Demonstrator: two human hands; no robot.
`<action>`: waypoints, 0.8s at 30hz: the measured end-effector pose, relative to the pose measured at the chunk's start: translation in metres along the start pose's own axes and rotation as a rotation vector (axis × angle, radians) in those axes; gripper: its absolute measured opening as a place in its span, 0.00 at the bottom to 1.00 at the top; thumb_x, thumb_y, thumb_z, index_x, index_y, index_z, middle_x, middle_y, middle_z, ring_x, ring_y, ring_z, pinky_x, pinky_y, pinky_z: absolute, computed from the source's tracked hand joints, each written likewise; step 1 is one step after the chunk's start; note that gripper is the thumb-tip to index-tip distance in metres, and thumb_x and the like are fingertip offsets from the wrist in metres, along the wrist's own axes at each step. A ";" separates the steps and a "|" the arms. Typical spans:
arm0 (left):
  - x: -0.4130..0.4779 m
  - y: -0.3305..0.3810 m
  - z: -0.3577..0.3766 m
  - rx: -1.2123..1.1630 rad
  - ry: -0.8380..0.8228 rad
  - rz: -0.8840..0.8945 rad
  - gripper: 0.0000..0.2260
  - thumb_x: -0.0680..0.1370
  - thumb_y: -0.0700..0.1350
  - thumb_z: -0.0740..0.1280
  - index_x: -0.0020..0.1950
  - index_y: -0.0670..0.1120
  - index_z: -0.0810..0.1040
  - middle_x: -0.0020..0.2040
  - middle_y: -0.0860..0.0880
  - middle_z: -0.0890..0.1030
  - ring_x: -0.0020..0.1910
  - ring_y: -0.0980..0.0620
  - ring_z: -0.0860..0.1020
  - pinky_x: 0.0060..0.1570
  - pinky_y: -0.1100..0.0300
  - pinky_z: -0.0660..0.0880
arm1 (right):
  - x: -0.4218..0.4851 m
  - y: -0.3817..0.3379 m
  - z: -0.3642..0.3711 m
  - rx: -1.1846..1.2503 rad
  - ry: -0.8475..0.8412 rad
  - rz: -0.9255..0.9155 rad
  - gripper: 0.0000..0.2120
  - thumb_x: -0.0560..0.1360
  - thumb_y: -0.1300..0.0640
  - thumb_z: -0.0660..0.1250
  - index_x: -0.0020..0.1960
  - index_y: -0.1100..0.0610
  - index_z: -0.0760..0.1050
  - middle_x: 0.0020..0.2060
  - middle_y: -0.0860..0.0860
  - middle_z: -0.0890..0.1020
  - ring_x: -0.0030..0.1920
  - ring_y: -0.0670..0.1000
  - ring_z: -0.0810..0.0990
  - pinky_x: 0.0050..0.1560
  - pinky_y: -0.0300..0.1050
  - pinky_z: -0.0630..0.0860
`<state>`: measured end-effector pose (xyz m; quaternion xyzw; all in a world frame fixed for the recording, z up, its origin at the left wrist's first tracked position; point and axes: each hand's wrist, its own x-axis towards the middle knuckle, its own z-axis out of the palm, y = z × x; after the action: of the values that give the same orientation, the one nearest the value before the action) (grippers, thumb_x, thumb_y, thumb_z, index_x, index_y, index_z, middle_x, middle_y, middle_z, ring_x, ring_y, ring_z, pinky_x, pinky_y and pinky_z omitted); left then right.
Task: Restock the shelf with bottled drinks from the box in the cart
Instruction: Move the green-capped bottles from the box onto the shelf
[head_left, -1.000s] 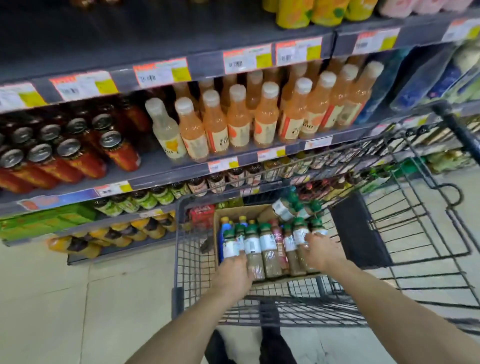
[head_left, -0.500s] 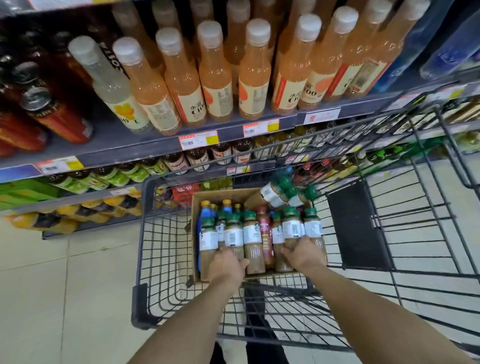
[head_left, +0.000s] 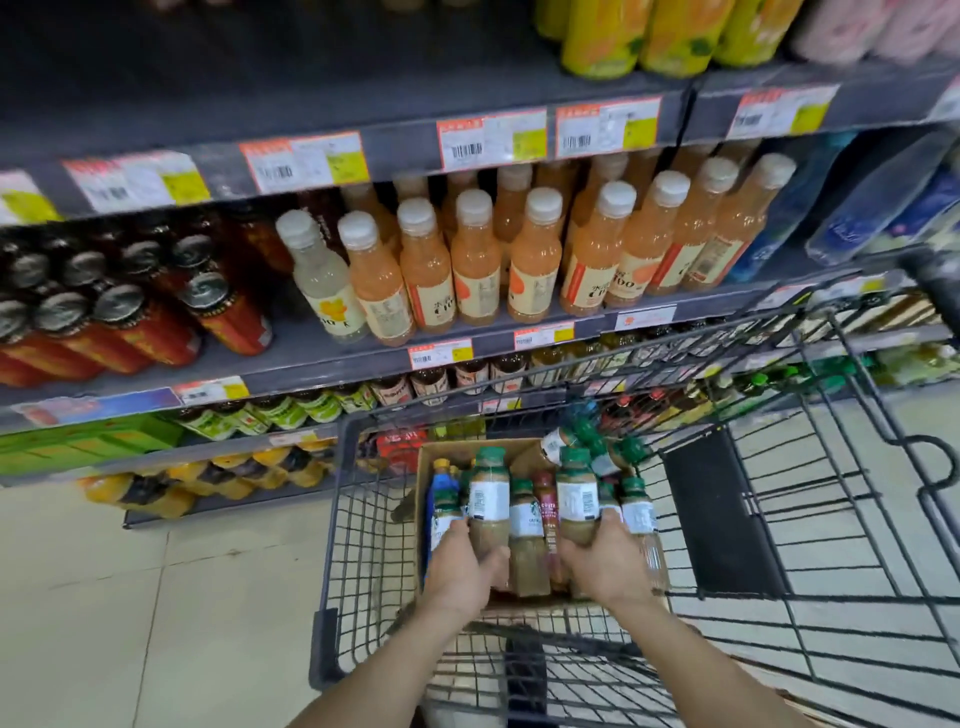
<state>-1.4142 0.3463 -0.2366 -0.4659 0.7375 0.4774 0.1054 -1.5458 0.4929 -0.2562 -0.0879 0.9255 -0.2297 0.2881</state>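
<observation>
Filling upper frame, shelf (head_left: 332, 361) stocked with orange drinks. Cart (head_left: 860, 519) parked close beside it, lower right, keeping reach short. Box (head_left: 519, 448) inside cart, lower centre. Left hand (head_left: 462, 566) curled round left bottle (head_left: 488, 499), right hand (head_left: 605, 561) round right bottle (head_left: 576, 493), probably to shelve two per trip.

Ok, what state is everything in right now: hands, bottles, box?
Left hand: gripping a green-capped bottle, capped, upright, raised above its neighbours.
Right hand: gripping a second green-capped bottle, likewise raised.
Box: open, in the cart, part full.
Bottles at the box's back: lying on their sides.
Peach bottles on the shelf: upright, capped.
</observation>
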 end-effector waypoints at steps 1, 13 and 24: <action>-0.006 0.005 -0.010 -0.033 0.011 0.033 0.18 0.77 0.53 0.71 0.63 0.52 0.72 0.56 0.55 0.81 0.55 0.54 0.80 0.58 0.50 0.78 | -0.008 -0.012 -0.004 0.039 0.021 -0.035 0.18 0.70 0.44 0.73 0.50 0.52 0.68 0.42 0.47 0.81 0.38 0.47 0.79 0.35 0.42 0.72; -0.051 0.063 -0.165 -0.111 0.266 0.478 0.26 0.74 0.56 0.72 0.69 0.58 0.68 0.62 0.60 0.77 0.62 0.59 0.75 0.58 0.60 0.73 | -0.091 -0.181 -0.066 0.283 0.205 -0.373 0.17 0.67 0.44 0.71 0.49 0.45 0.67 0.41 0.43 0.79 0.41 0.44 0.79 0.40 0.49 0.78; -0.071 0.154 -0.284 -0.111 0.517 0.776 0.28 0.72 0.58 0.71 0.70 0.60 0.66 0.63 0.58 0.77 0.61 0.59 0.74 0.57 0.59 0.74 | -0.113 -0.295 -0.133 0.343 0.341 -0.629 0.21 0.68 0.41 0.72 0.56 0.42 0.66 0.45 0.41 0.80 0.43 0.43 0.80 0.36 0.43 0.76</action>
<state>-1.4146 0.1770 0.0477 -0.2645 0.8326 0.3886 -0.2929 -1.5205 0.3169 0.0366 -0.2783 0.8362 -0.4693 0.0563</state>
